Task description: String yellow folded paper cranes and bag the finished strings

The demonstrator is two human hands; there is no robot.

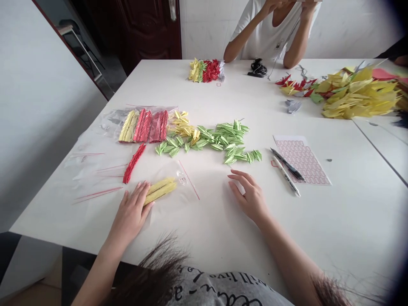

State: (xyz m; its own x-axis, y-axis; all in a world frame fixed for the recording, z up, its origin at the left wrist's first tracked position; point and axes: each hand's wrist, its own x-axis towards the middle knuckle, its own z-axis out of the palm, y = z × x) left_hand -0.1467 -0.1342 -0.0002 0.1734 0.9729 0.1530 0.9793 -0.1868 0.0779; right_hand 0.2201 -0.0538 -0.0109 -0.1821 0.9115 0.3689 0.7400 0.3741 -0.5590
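Observation:
My left hand (133, 210) lies flat with fingers stretched over the near-left end of a bundle of folded yellow paper strips (162, 190). The bundle is on or inside a clear zip bag (188, 183); I cannot tell which. Fingers apart and curved, my right hand (247, 193) holds nothing and is just below a string of green folded paper leaves (228, 138). Yellow folded paper pieces (182, 123) adjoin the green ones. A red folded paper strip (134, 163) rests beyond my left hand.
Bagged yellow and red strips (150, 126) lie at the left, above flat clear bags (95, 170). Two pens (288, 165) and a label sheet (307, 159) are at the right. Across the table (204, 238) sits a person (270, 34) near black cord (257, 68) and a yellow paper pile (358, 93).

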